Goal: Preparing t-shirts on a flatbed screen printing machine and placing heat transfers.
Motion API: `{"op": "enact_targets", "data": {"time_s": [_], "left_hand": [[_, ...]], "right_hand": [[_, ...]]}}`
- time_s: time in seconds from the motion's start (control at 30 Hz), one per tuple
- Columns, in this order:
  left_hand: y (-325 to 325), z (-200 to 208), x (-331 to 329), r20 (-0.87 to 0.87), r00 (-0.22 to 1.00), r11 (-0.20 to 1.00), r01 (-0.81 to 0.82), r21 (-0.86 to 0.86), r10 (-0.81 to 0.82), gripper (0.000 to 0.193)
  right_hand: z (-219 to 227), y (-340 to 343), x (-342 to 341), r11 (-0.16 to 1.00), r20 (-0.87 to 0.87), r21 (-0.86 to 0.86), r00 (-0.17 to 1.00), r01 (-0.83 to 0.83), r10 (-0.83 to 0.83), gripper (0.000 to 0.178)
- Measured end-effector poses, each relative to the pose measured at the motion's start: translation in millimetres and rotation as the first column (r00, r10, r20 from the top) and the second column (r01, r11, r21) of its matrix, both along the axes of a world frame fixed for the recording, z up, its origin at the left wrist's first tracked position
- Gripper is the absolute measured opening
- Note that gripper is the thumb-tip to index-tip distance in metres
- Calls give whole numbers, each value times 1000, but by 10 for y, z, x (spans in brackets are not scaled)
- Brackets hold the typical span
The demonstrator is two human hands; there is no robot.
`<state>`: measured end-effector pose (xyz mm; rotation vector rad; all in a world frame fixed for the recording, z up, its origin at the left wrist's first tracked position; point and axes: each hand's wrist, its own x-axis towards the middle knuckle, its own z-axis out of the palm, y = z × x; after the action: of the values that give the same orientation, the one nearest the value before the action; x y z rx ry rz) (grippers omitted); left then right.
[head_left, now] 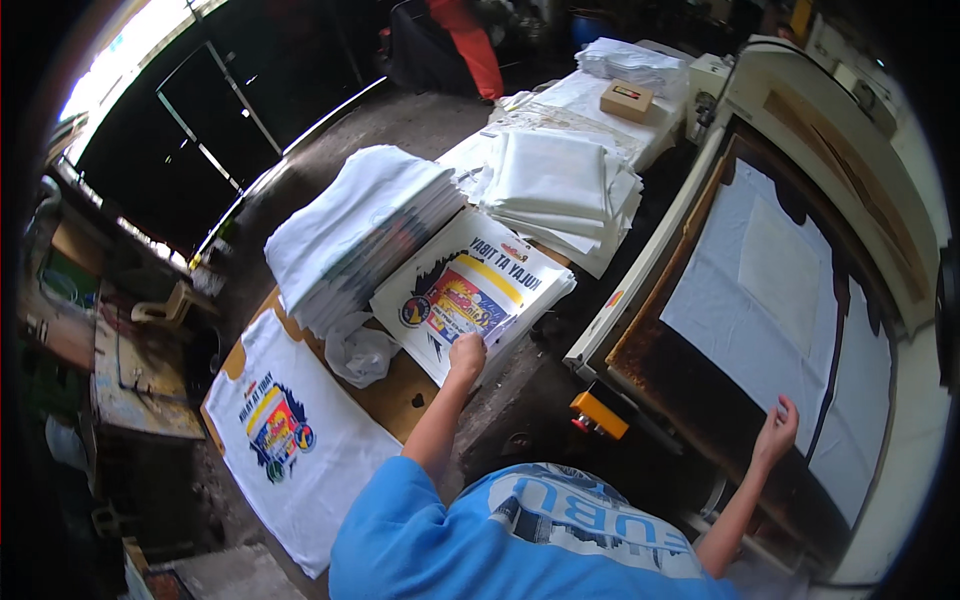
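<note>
My left hand (467,354) is closed, in a pinch, at the near edge of a printed transfer sheet (515,262). The sheet tops a stack of paper and carries a mirrored colourful design. My right hand (775,432) is over the near edge of a white shirt (700,285) spread on the dark bed of a heat press (650,385). Its fingers are partly stretched and appear to hold nothing. A paler rectangular sheet (780,255) lies on that shirt. Left of the transfer stack, a white shirt with a printed design (345,450) is laid flat.
A tall pile of folded white shirts (350,215) stands beyond the printed shirt, with a crumpled white plastic bag (360,350) beside it. More white cloth (550,180) and a small brown box (626,100) lie farther back. A yellow switch box (600,412) juts from the press.
</note>
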<state>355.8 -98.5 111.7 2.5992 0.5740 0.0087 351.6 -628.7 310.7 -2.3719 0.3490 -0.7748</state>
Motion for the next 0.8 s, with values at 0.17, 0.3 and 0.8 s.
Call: {"op": "enact_targets", "data": {"time_s": [0.17, 0.3, 0.8], "left_hand": [[315, 454, 194, 116, 993, 999, -1, 53, -6, 15], [-54, 1609, 389, 621, 782, 992, 26, -127, 59, 14], [-2746, 3342, -443, 799, 590, 133, 806, -576, -116, 12]], "right_hand": [[218, 661, -386, 996, 2, -3, 996, -90, 90, 14], [167, 802, -597, 964, 10, 221, 989, -144, 146, 11], [393, 616, -1178, -378, 462, 882, 678, -281, 572, 89]]}}
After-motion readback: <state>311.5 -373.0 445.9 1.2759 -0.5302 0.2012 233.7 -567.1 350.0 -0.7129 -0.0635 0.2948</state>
